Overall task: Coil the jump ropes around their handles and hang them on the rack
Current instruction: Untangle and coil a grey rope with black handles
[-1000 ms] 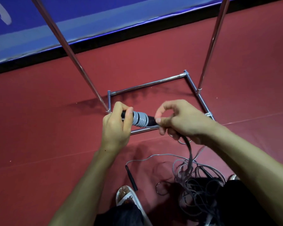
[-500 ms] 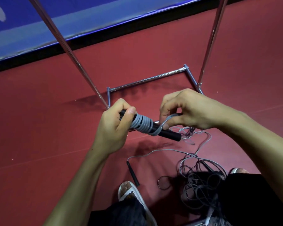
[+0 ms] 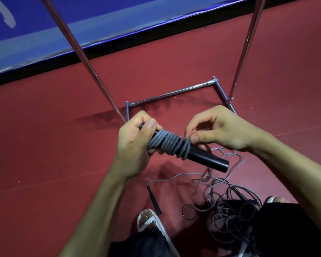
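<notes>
My left hand (image 3: pixel 132 143) grips one end of a black jump-rope handle (image 3: pixel 206 157) that slants down to the right. Several turns of grey rope (image 3: pixel 170 144) are coiled round its middle. My right hand (image 3: pixel 219 129) pinches the grey rope just above the coil's right end. The loose part of the rope drops to a tangled pile of grey ropes (image 3: pixel 230 208) on the floor by my feet. A second black handle (image 3: pixel 153 200) lies on the floor below my hands. The chrome rack's base frame (image 3: pixel 170 92) stands right behind my hands.
The rack's two chrome uprights (image 3: pixel 82 54) (image 3: pixel 246 47) rise on either side, out of the top of the view. The floor is a red mat (image 3: pixel 44 164), with a blue padded wall (image 3: pixel 119 15) behind. My sandalled foot (image 3: pixel 150 221) is beside the floor handle.
The coil has gained turns and spread further along the handle. The handle has tilted, its free end now nearer and lower right. My right hand has come round over the coil.
</notes>
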### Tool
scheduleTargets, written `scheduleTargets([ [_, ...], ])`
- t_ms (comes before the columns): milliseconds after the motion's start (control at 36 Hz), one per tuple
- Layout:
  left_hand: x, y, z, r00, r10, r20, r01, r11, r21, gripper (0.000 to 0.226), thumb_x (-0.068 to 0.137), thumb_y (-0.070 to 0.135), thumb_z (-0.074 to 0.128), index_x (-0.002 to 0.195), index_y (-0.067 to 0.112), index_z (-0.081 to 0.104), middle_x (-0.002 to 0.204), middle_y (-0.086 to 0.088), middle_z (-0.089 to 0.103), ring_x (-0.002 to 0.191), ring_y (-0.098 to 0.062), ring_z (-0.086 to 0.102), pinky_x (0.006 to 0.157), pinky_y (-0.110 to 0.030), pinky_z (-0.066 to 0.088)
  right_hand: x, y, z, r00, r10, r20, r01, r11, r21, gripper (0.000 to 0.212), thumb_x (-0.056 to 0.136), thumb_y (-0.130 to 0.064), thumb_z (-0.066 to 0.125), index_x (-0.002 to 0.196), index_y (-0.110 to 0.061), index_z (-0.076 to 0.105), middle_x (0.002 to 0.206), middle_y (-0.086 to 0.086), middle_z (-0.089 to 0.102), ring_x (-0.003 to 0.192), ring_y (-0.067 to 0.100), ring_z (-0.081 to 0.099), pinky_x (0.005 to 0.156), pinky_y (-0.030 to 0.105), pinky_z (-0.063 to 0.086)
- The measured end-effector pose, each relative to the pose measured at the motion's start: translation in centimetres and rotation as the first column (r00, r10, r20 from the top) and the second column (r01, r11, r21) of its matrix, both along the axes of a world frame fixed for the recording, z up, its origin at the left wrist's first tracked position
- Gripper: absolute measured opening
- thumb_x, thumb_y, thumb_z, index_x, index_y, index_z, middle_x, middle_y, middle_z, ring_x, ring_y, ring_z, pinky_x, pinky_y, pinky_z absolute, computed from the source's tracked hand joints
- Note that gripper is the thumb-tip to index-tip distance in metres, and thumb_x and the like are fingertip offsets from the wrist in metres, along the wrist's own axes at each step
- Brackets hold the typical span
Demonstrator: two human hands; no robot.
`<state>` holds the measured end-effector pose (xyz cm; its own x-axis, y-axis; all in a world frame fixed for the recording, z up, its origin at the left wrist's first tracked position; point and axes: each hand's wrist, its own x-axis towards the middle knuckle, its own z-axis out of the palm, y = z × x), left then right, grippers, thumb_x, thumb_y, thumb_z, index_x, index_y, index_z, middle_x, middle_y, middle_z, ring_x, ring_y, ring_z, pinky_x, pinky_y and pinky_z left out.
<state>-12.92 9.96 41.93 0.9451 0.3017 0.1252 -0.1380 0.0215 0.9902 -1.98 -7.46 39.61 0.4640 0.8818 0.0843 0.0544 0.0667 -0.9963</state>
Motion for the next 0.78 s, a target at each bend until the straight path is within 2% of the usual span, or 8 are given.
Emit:
scheduleTargets([
  [83,0.0,-0.4,0.0,0.999,0.031,0.010,-0.030,0.996,-0.078,0.018,0.083,0.020,0.053,0.067,0.013,0.050,0.051,0.005,0.049,0.036,-0.005,0.033,0.037,-0.015,0.031,-0.1,0.6,-0.9,0.972,0.026,-0.235,-0.003,0.995,0.097,0.029,0.063,-0.039,0.088,0.080,-0.024,0.071,0.061,0.005,0.058,0.044,0.008,0.046,0.043,0.016,0.039],
  [194,0.3,-0.8,0.0,0.991,0.134,-0.014,-0.134,0.978,-0.161,0.018,0.083,0.020,0.048,0.068,0.012,0.043,0.052,0.007,0.045,0.039,-0.003,0.033,0.036,-0.015,0.027,-0.8,1.3,-1.4,0.952,-0.015,-0.307,0.055,0.991,0.121,0.036,0.059,-0.054,0.086,0.071,-0.028,0.066,0.050,-0.004,0.050,0.039,0.004,0.039,0.041,0.015,0.031],
  [306,0.9,-0.6,-0.2,0.979,0.203,-0.028,-0.203,0.942,-0.268,0.027,0.096,0.015,0.044,0.071,0.010,0.036,0.052,0.009,0.042,0.040,-0.002,0.031,0.035,-0.013,0.025,-2.0,2.6,-1.8,0.896,-0.081,-0.436,0.177,0.967,0.183,0.018,0.069,-0.027,0.081,0.069,-0.023,0.063,0.050,0.005,0.052,0.039,0.016,0.050,0.041,0.024,0.044],
  [389,1.5,-0.3,-0.5,0.956,0.290,-0.053,-0.290,0.896,-0.336,0.033,0.103,0.008,0.034,0.071,0.010,0.035,0.053,0.007,0.041,0.038,-0.002,0.028,0.036,-0.014,0.025,-2.6,3.5,-2.3,0.859,-0.175,-0.481,0.286,0.944,0.166,0.034,0.082,0.008,0.060,0.071,-0.024,0.066,0.052,0.003,0.049,0.044,0.014,0.039,0.047,0.023,0.034],
  [472,1.9,0.2,-0.6,0.927,0.370,-0.057,-0.363,0.849,-0.385,0.032,0.104,0.007,0.033,0.072,0.011,0.035,0.053,0.006,0.041,0.036,-0.003,0.028,0.038,-0.016,0.035,-3.3,3.8,-2.2,0.843,-0.215,-0.493,0.329,0.931,0.156,0.025,0.081,0.003,0.057,0.083,-0.020,0.068,0.054,-0.001,0.049,0.044,0.009,0.031,0.045,0.019,0.024],
  [611,2.3,0.5,-1.2,0.862,0.504,-0.051,-0.496,0.820,-0.285,0.032,0.103,0.007,0.039,0.071,0.011,0.038,0.057,0.004,0.043,0.041,-0.005,0.034,0.040,-0.020,0.034,-3.8,4.4,-2.1,0.828,-0.469,-0.307,0.483,0.875,-0.037,0.020,0.084,0.012,0.063,0.086,-0.008,0.066,0.054,-0.005,0.054,0.043,0.011,0.035,0.040,0.024,0.030],
  [694,2.1,0.9,-1.8,0.832,0.555,0.009,-0.549,0.826,-0.129,0.027,0.095,0.019,0.049,0.070,0.015,0.045,0.057,0.010,0.051,0.047,-0.008,0.039,0.042,-0.021,0.035,-3.9,4.6,-1.7,0.806,-0.557,-0.201,0.541,0.830,-0.132,0.021,0.088,0.008,0.060,0.084,-0.010,0.070,0.059,-0.002,0.065,0.053,0.008,0.057,0.055,0.018,0.046],
  [778,1.9,1.2,-2.1,0.817,0.570,0.091,-0.576,0.816,0.057,0.021,0.089,0.028,0.049,0.070,0.022,0.049,0.060,0.012,0.054,0.052,-0.011,0.042,0.044,-0.021,0.037,-4.6,4.9,-1.6,0.759,-0.538,-0.367,0.488,0.843,-0.226,0.020,0.095,0.001,0.053,0.088,-0.009,0.069,0.060,0.000,0.066,0.048,0.007,0.052,0.056,0.022,0.040],
])
